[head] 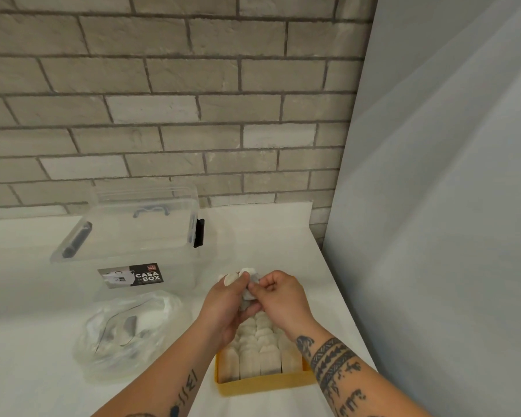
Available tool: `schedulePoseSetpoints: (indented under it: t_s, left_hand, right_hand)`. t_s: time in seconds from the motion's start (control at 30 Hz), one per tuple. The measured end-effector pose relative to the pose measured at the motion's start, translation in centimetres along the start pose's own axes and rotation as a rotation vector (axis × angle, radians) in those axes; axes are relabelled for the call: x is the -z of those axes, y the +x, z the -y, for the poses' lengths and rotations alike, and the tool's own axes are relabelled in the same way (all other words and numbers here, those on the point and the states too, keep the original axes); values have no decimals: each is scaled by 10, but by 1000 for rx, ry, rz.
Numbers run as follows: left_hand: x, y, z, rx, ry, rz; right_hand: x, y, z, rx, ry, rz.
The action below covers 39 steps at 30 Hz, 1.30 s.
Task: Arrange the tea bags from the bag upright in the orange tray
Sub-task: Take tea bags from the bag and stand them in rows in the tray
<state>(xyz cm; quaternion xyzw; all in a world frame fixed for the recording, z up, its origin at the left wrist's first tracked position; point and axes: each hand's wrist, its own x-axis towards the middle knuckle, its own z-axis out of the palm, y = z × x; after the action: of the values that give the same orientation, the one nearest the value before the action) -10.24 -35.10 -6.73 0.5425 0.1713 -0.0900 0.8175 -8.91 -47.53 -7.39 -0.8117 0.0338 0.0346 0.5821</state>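
Head view, downward, close over table (283, 236)

A white table (283, 236) carries a clear lidded box (139, 245) at its back edge. A crumpled plastic bag (127, 332) lies just before the box; an orange tray (262, 385) sits nearer, right of the box.

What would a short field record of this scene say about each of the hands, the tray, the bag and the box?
left hand: grips held tea bags above the tray's far end
right hand: pinches one bag of that bunch
orange tray: rows of standing tea bags upright inside
plastic bag: crumpled, left of the tray
clear box: behind the bag, labelled CASA BOX
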Motion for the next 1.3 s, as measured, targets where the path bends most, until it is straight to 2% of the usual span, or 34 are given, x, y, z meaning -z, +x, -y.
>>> schedulePoseSetpoints:
  t_s: [0.1,0.23,0.53,0.67,0.83,0.93,1.3]
  left_hand:
    - [2,-2,0,-50,121,-48]
    - [9,-2,0,-85,192,-78]
    - [13,4,5,-163,278,-110]
    - [13,8,1,-169,278,-113]
    - [25,19,-5,-197,236,-251]
    - [33,24,-4,-210,222,-294]
    - [33,33,-2,-199,262,-317]
  right_hand:
    - [5,2,-1,19,-12,50]
    - [12,3,1,-6,98,176]
    - [20,18,-6,38,83,156]
    - [25,28,-5,61,14,144]
    - [43,45,-7,89,-154,-7]
    - [44,48,-14,73,-298,23]
    - [11,50,-37,61,-527,48]
